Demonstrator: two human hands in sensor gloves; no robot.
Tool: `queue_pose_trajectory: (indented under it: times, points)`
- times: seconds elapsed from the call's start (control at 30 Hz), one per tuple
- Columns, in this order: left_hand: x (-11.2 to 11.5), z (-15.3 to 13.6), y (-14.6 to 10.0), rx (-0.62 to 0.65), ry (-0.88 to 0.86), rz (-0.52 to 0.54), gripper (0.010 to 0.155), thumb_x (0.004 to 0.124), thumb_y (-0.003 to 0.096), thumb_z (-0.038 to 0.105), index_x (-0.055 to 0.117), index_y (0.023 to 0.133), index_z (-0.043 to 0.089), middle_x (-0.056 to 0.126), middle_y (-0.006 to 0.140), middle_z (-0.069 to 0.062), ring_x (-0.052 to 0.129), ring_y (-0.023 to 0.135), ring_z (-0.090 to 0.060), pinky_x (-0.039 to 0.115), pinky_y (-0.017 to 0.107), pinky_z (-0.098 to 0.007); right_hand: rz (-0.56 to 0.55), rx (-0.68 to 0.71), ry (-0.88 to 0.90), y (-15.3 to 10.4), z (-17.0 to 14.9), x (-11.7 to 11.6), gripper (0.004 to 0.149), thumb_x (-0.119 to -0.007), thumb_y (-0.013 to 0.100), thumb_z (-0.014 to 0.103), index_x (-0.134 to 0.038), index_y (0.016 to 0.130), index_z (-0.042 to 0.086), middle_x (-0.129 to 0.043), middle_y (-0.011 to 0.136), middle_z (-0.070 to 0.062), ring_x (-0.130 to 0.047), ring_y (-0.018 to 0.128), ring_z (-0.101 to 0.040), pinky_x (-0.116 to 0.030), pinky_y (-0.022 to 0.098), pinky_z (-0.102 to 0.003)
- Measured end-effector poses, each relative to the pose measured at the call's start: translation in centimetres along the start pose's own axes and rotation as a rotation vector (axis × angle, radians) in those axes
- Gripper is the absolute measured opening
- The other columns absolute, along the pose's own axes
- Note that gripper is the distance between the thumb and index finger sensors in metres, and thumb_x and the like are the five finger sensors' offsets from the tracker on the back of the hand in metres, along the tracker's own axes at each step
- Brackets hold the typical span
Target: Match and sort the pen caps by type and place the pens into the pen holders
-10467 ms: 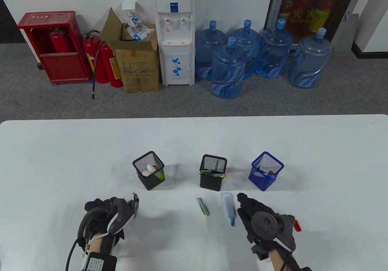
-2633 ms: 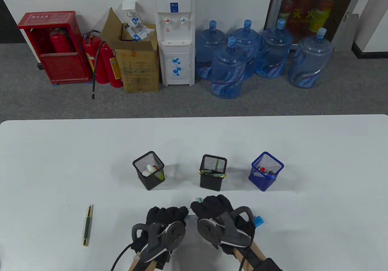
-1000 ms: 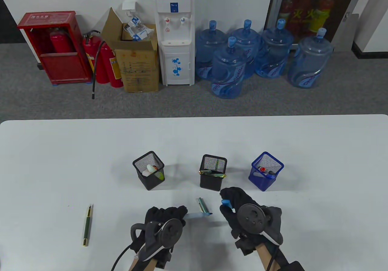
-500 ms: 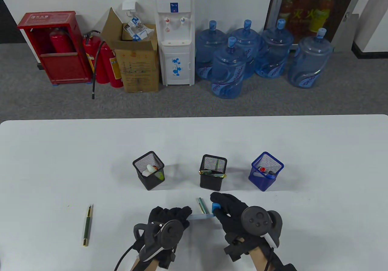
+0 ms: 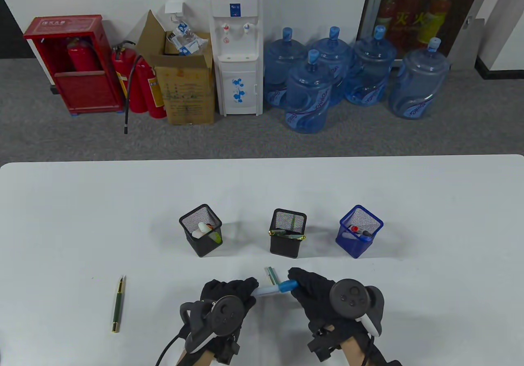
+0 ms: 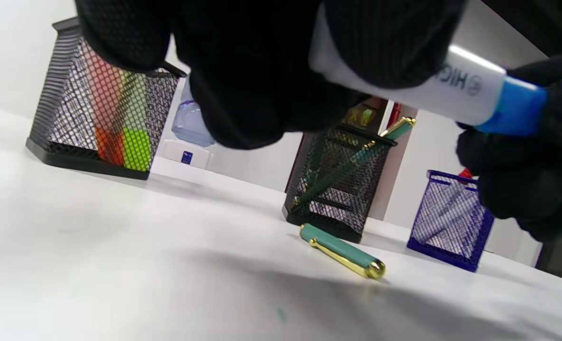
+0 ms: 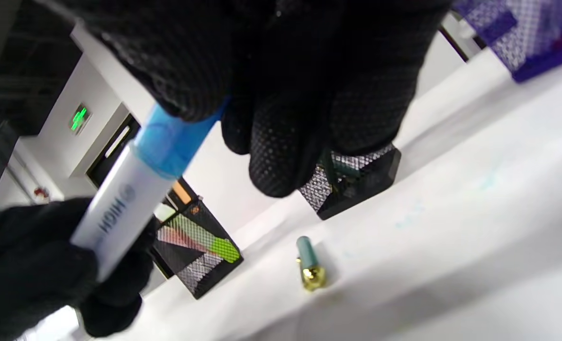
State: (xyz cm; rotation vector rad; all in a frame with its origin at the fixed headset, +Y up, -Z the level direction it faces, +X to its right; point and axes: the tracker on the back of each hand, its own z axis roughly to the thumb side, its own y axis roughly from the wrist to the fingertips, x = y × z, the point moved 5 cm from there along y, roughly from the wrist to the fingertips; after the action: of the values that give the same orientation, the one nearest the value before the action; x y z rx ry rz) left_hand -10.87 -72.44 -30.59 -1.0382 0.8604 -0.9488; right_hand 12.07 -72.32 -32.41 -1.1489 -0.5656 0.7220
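A white highlighter [image 5: 268, 290] hangs level above the table between both hands. My left hand [image 5: 249, 288] grips its white body [image 6: 451, 80]. My right hand [image 5: 296, 284] pinches the blue cap [image 5: 288, 286], which sits on the highlighter's right end [image 7: 172, 137]. A teal and gold pen cap [image 5: 270, 275] lies on the table just behind the highlighter, also seen low in the left wrist view [image 6: 342, 250]. A green and gold pen [image 5: 118, 303] lies far left, uncapped.
Three mesh holders stand in a row behind the hands: a black one with highlighters [image 5: 200, 235], a black one with green pens [image 5: 287, 238], and a blue one with markers [image 5: 359, 231]. The white table [image 5: 430, 300] spreads wide on both sides.
My right hand carried the blue cap leftward from beside the highlighter onto its tip. The cap now sits on the pen's end. The left hand stayed about where it was.
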Motion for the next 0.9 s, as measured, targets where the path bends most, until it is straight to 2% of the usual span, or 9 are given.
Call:
queue_pose_trajectory:
  times: [0.17, 0.43, 0.53, 0.67, 0.73, 0.8, 0.9]
  points:
    - [0.3, 0.6, -0.1, 0.031, 0.035, -0.015, 0.053, 0.072, 0.0409, 0.039, 0.077, 0.093, 0.032, 0.096, 0.080, 0.003, 0.103, 0.061, -0.020, 0.070, 0.070, -0.060, -0.013, 0.085, -0.195, -0.4, 1.3, -0.4, 0.051, -0.079, 0.039, 0.034, -0.081, 0.087, 0.018, -0.102, 0.067, -0.001, -0.112, 0.046, -0.007, -0.099, 0.044, -0.035]
    - [-0.9, 0.8, -0.2, 0.045, -0.105, 0.010, 0.052, 0.072, 0.0407, 0.035, 0.078, 0.092, 0.028, 0.098, 0.076, 0.000, 0.104, 0.053, -0.020, 0.073, 0.069, -0.059, -0.067, 0.117, -0.127, -0.5, 2.8, 1.1, 0.052, -0.076, 0.040, 0.030, -0.079, 0.089, 0.016, -0.101, 0.067, -0.002, -0.110, 0.044, -0.008, -0.098, 0.043, -0.035]
    - [-1.2, 1.0, -0.1, 0.052, -0.098, 0.035, 0.052, 0.072, 0.0401, 0.033, 0.079, 0.091, 0.027, 0.099, 0.075, -0.001, 0.105, 0.050, -0.021, 0.075, 0.068, -0.059, -0.075, 0.135, -0.136, -0.5, 3.2, 1.2, 0.052, -0.076, 0.040, 0.030, -0.079, 0.089, 0.016, -0.101, 0.067, -0.003, -0.110, 0.043, -0.008, -0.098, 0.042, -0.035]
    - [-1.2, 0.9, -0.1, 0.065, -0.082, 0.033, 0.052, 0.072, 0.0398, 0.032, 0.080, 0.091, 0.027, 0.099, 0.074, -0.003, 0.105, 0.049, -0.022, 0.075, 0.069, -0.059, -0.044, 0.137, -0.124, -0.5, 3.2, 0.6, 0.052, -0.076, 0.040, 0.029, -0.079, 0.090, 0.015, -0.101, 0.066, -0.004, -0.109, 0.043, -0.010, -0.098, 0.043, -0.035]
    - [-0.9, 0.8, -0.2, 0.077, -0.064, 0.025, 0.052, 0.072, 0.0405, 0.034, 0.079, 0.092, 0.029, 0.098, 0.075, -0.001, 0.103, 0.051, -0.022, 0.073, 0.070, -0.058, -0.019, 0.147, -0.179, -0.4, 2.8, 0.2, 0.052, -0.076, 0.040, 0.031, -0.079, 0.090, 0.016, -0.102, 0.066, -0.003, -0.110, 0.043, -0.008, -0.098, 0.043, -0.035]
    - [-0.8, 0.7, -0.1, 0.071, -0.041, 0.019, 0.052, 0.073, 0.0407, 0.036, 0.078, 0.092, 0.031, 0.098, 0.076, 0.000, 0.103, 0.052, -0.022, 0.072, 0.071, -0.058, -0.014, 0.127, -0.175, -0.4, 2.3, -0.3, 0.053, -0.076, 0.040, 0.031, -0.078, 0.091, 0.016, -0.101, 0.068, -0.003, -0.110, 0.047, -0.009, -0.097, 0.045, -0.036]
    - [-1.7, 0.0, -0.1, 0.060, -0.072, 0.065, 0.055, 0.076, 0.0398, 0.040, 0.075, 0.094, 0.038, 0.098, 0.076, 0.004, 0.103, 0.054, -0.019, 0.072, 0.071, -0.058, -0.011, 0.105, -0.174, -0.4, 1.7, -0.5, 0.053, -0.076, 0.041, 0.034, -0.076, 0.092, 0.019, -0.099, 0.073, -0.001, -0.110, 0.053, -0.011, -0.095, 0.049, -0.038]
